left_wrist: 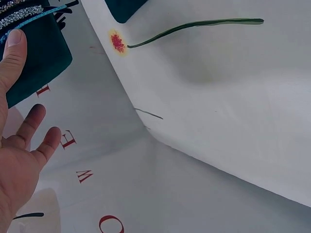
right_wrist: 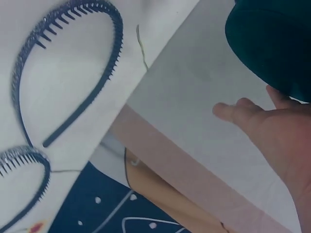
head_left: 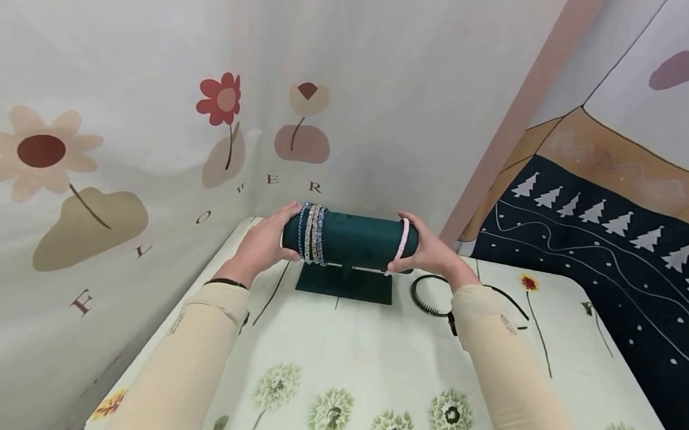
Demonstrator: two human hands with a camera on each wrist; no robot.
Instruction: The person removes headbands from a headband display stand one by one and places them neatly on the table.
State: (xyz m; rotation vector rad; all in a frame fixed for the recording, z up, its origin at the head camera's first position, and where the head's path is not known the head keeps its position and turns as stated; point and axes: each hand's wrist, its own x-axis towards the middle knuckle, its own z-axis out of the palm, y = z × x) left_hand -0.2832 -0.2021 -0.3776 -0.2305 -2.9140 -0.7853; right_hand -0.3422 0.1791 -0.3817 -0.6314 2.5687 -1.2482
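Note:
A dark green velvet headband display stand (head_left: 362,241), a padded roll on a flat base (head_left: 345,285), is between both hands. Glittery blue and silver headbands (head_left: 312,234) sit near the roll's left end, a pale pink headband (head_left: 402,238) near its right. My left hand (head_left: 262,241) grips the left end, thumb in front by the blue headband; the left wrist view shows two fingers spread off the roll. With fingers over the top and thumb at the pink headband's lower front, my right hand (head_left: 431,250) grips the other end. In the right wrist view the roll partly hides its fingers.
Toothed dark headbands (right_wrist: 116,43) lie on the flower-printed white tablecloth (head_left: 366,348), right of the stand and partly behind my right forearm in the head view. A printed curtain (head_left: 387,99) hangs close behind the stand and along the left; a dark patterned cloth (head_left: 556,244) hangs at right.

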